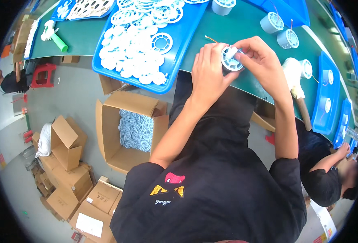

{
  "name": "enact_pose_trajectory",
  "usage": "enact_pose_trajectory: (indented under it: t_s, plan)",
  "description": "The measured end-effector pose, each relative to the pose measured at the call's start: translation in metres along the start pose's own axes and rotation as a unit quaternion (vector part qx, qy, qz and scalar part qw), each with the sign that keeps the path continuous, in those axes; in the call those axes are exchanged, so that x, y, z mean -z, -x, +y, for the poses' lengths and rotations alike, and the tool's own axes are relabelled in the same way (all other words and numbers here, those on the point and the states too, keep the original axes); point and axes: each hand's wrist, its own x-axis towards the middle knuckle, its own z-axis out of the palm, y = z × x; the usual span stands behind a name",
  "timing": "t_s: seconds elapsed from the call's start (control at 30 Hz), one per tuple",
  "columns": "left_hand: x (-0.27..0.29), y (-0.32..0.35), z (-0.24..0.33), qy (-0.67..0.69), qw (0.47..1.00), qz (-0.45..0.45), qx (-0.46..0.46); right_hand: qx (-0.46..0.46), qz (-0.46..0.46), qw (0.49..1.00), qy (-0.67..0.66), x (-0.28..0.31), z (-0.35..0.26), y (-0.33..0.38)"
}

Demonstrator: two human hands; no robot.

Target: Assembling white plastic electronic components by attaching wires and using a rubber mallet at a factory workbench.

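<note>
Both my hands hold one white spool (231, 59), left hand (208, 73) under, right hand (260, 60) pinching top, above green counter (211, 32), blue tray (179, 44) near.

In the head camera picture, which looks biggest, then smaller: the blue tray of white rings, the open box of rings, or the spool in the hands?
1. blue tray
2. open cardboard box
3. spool, smallest

Tray and box look close, and fisheye bending blurs it.

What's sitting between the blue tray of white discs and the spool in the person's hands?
In the head view, only bare green table top lies between the blue tray and the spool; a thin wire crosses it just above the left hand.
</note>
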Motion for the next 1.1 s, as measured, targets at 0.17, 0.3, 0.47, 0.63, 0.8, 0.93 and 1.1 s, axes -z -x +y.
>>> enact_pose_trajectory:
  t_s: [0.17, 0.3, 0.47, 0.63, 0.8, 0.93, 1.1]
  plan:
    - [0.003, 0.002, 0.002, 0.010, 1.000, 0.002, 0.010, 0.000, -0.056, 0.990, 0.130, 0.011, -0.028, -0.006]
    - [0.001, 0.002, 0.001, 0.009, 1.000, 0.001, 0.016, 0.048, -0.050, 0.989, 0.130, 0.007, -0.022, -0.007]
    - [0.003, 0.002, 0.000, 0.012, 1.000, -0.004, 0.009, 0.074, -0.046, 0.989, 0.123, 0.001, -0.025, 0.010]
    - [0.001, 0.002, -0.004, 0.013, 1.000, 0.010, -0.009, 0.090, -0.041, 0.981, 0.166, -0.007, -0.028, 0.007]
    - [0.003, 0.002, -0.002, 0.007, 1.000, -0.001, -0.003, 0.079, -0.061, 0.985, 0.138, -0.001, -0.025, 0.012]
    - [0.003, 0.003, -0.003, 0.022, 1.000, 0.001, 0.001, 0.011, -0.075, 0.993, 0.089, 0.005, -0.028, 0.000]
    - [0.001, 0.003, -0.001, 0.007, 1.000, 0.012, 0.006, -0.017, -0.027, 0.999, 0.023, -0.003, -0.007, -0.006]
